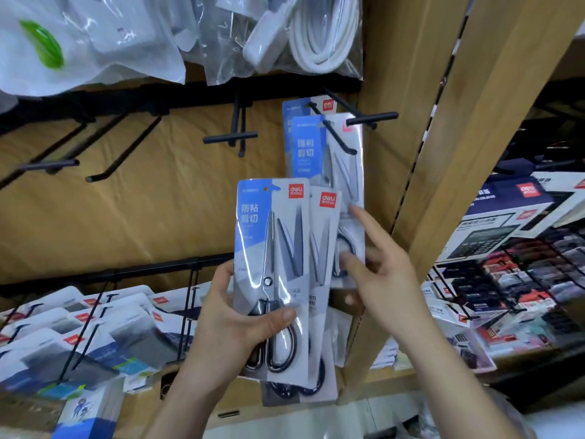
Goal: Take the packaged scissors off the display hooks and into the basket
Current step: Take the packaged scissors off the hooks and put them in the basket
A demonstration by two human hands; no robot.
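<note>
My left hand (235,321) grips two packaged scissors, thumb across the front pack (272,248), with a second pack (326,248) fanned out behind it. Both packs are off the hooks. Two more scissors packs (311,144) hang on a black display hook (340,137) at upper centre. My right hand (384,274) reaches up with fingers spread, its fingertips touching the lower part of the front hanging pack. No basket is in view.
Several bare black hooks (229,137) jut from the brown panel on the left. Bagged white cables (319,36) hang above. Boxed goods (79,337) hang on lower hooks at left. A wooden upright (421,185) separates a shelf of calculators (493,236) at right.
</note>
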